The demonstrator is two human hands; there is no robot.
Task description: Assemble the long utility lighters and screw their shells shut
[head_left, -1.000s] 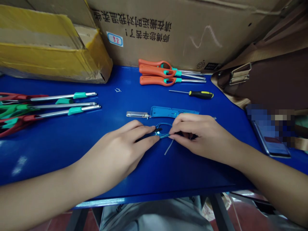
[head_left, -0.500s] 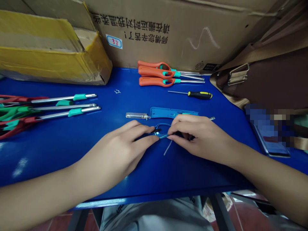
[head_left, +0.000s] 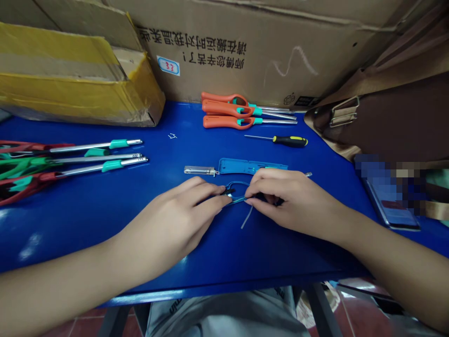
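The left hand (head_left: 178,213) and right hand (head_left: 293,194) pinch a looped blue plastic casing (head_left: 239,200) — seemingly adjusting it; the next move likely calls for steadiness.

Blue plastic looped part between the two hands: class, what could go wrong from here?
The thin translucent strip trailing below the right hand might snag. The blue plastic looped part, held by that hand and the left hand, could slip. The tiny white slivers lying loose on the blue table might get brushed away.
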